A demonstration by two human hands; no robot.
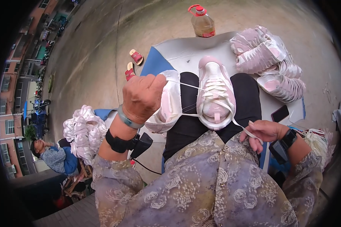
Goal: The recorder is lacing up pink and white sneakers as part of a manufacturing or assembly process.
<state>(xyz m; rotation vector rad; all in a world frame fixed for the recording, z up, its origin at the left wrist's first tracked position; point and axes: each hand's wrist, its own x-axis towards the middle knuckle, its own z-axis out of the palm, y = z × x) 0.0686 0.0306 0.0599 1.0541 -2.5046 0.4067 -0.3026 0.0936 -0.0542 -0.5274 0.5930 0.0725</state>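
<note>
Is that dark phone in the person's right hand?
No, the dark phone lies apart from the right hand, which has a white shoelace running to its fingers.

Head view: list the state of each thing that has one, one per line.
Left hand: closed on the white lace.
Right hand: loosely curled, lace across the fingers.
White lace: taut toward the left hand, slacker toward the right.
Lap shoe: lace threaded through, toe pointing away.
Bottle: upright, red cap on.
Phone: lying flat, upper face dark.
Red slippers: unworn, on the ground.
</note>
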